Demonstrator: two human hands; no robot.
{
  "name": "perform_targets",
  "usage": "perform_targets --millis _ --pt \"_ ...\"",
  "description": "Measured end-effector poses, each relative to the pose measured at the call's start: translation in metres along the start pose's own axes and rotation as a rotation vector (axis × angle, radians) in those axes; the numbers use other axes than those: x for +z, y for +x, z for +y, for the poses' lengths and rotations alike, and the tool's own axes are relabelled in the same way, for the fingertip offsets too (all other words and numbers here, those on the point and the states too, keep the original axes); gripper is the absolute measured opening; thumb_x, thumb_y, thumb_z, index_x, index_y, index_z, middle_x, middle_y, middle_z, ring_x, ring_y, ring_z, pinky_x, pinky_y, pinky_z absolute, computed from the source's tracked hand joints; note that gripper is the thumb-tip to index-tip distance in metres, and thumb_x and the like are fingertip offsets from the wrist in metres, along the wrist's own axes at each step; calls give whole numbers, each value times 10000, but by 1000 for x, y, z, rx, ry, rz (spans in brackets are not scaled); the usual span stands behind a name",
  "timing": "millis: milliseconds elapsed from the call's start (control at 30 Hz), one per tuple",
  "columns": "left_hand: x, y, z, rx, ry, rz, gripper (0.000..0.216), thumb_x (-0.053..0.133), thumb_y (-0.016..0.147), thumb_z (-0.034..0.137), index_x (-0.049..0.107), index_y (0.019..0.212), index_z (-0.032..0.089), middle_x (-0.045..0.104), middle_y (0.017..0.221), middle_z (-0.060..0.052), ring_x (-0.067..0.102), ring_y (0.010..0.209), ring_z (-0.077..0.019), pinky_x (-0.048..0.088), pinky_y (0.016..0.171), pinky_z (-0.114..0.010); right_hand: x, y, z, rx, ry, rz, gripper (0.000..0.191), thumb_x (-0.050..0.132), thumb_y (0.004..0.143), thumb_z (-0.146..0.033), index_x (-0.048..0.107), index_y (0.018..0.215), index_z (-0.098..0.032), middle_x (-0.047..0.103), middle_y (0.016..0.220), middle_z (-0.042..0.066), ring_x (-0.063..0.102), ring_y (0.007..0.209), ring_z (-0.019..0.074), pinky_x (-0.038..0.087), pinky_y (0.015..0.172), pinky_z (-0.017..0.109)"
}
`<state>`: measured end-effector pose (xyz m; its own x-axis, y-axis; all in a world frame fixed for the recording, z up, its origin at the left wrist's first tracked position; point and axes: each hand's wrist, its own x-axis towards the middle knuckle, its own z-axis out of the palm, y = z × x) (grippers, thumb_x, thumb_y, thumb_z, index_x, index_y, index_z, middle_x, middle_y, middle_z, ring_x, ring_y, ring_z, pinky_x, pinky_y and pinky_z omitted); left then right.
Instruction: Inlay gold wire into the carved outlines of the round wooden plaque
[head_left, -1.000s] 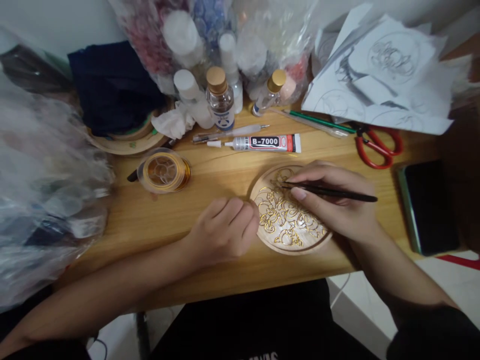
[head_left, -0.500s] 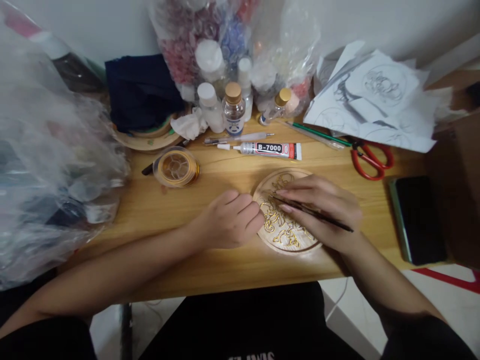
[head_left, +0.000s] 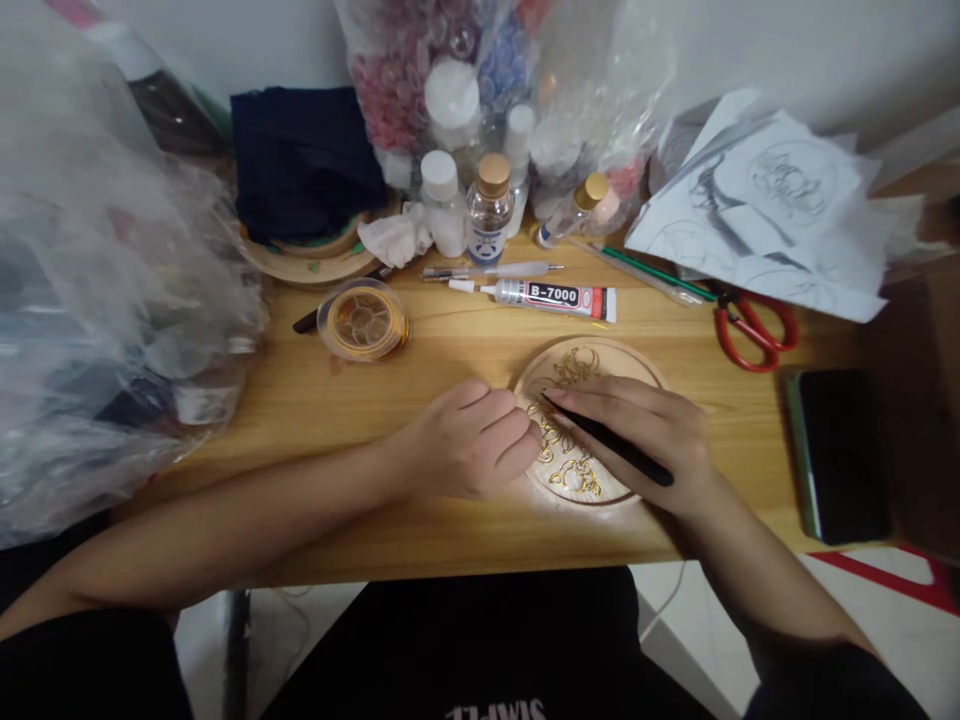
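Tweezers (head_left: 622,447), slim and black, or a tool very like them, are pinched in my right hand (head_left: 652,425), the tip pointing down at the far left part of the round wooden board (head_left: 634,368). My left hand (head_left: 472,440) is curled closed at the board's left edge, just beside my right fingertips; its own fingertips are hidden, so I cannot tell whether it grips anything. The board lies flat near the front of the desk (head_left: 435,545), right of the middle, with gold wire outlines (head_left: 577,478) on its face, many covered by my hands. I judge the step in hand to be fine placing or pressing of wire; the next move calls for a steady tip that leaves the neighbouring curls alone. Beyond my hands, the spool (head_left: 364,320) of gold wire sits to the left, and the glue tube (head_left: 555,296) lies at the far side, in front of the bottles (head_left: 490,215). Red-handled scissors (head_left: 739,345) and a phone (head_left: 844,455) are to the right, under sketched papers (head_left: 750,230) farther back. Far left, dark cloth (head_left: 304,160) covers wooden hoops (head_left: 300,270) beside a big plastic bag (head_left: 112,300); a pale wall (head_left: 750,50) closes the room.
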<state>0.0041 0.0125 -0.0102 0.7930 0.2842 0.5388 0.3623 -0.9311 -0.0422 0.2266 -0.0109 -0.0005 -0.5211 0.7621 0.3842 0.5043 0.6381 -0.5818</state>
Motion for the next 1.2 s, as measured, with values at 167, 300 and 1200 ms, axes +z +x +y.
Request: perform_targets --millis 167,300,1200 --pt "2 -1 0 -31 28 25 116 484 952 116 598 935 102 510 609 26 434 581 -121 308 540 -279 2 3 0 45 20 15 434 656 830 -102 606 1238 -243 727 1093 55 695 1004 189 603 859 329" --pt "6 -5 1 -40 62 19 128 493 961 137 599 1008 83 510 611 25 443 587 -120 309 538 -281 3 4 0 89 40 26 384 654 833 -107 630 1197 -227 736 1035 73 703 971 192 603 835 332" --pt "11 -2 0 -154 105 -6 91 502 952 125 586 981 107 522 630 4 460 625 -161 299 589 -310 11 11 9 200 205 206 188 641 840 -170 710 1014 -192 753 937 54 706 851 149 571 785 293"
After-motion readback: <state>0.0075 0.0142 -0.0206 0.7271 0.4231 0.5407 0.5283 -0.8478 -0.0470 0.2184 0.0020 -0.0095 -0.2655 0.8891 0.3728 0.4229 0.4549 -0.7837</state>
